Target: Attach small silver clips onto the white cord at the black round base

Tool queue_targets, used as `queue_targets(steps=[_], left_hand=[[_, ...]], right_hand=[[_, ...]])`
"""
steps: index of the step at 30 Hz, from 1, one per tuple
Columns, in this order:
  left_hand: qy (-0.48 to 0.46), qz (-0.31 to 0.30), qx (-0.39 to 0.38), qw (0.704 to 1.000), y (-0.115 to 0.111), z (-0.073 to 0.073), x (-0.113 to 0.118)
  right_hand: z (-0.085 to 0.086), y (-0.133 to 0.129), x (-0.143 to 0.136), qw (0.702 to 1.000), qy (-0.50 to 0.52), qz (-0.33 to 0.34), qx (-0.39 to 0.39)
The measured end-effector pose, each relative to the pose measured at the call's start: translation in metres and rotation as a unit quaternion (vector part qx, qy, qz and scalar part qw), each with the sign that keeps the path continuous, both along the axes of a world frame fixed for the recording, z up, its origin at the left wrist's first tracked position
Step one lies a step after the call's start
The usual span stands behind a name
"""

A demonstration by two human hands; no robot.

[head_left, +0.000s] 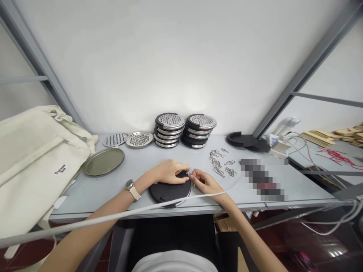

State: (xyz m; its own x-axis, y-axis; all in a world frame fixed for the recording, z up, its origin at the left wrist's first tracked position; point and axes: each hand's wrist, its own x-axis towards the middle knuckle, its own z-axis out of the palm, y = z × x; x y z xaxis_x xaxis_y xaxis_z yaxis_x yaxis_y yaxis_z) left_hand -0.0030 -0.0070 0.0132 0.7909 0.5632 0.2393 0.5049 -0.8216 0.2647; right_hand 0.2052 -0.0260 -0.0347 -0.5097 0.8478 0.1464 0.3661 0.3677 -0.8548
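A round black disc (170, 192) lies near the table's front edge. My left hand (170, 172), with a watch on its wrist, grips the disc's far right rim, fingers and thumb closed on it. Close beside it, my right hand (204, 182) pinches a small metal clasp (188, 174) against that rim; the fingers partly hide the clasp. Several similar metal clasps (217, 163) lie loose to the right. Behind my hands stand two stacks of round graters with black rims, a left stack (169, 130) and a right stack (199, 130).
Two loose grater plates (139, 139) and a round metal lid (104, 161) lie left, beside a cream bag (36, 158). Black round holders (248, 141) and a power strip (279, 145) are at the right. A white cable (113, 216) crosses in front of my forearms.
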Motion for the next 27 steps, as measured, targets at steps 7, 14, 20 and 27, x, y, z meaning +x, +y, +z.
queue_targets(steps=[7, 14, 20, 27], left_hand=[[-0.002, 0.000, -0.010, 1.000, -0.0009, 0.0009, 0.0007], [0.003, 0.008, -0.017, 1.000, -0.0014, 0.0020, 0.0007], [0.002, 0.008, -0.019, 1.000, -0.0013, 0.0020, 0.0006], [-0.008, 0.004, -0.018, 1.000, -0.0007, 0.0007, 0.0011]], right_hand=[[0.0009, -0.0011, -0.0004, 1.000, -0.010, 0.000, 0.006], [0.0014, -0.0015, -0.0003, 1.000, -0.012, -0.001, 0.017], [0.0016, -0.0020, -0.0010, 0.999, -0.021, -0.005, 0.024], [0.0010, -0.0018, -0.0011, 0.999, -0.029, -0.005, 0.027]])
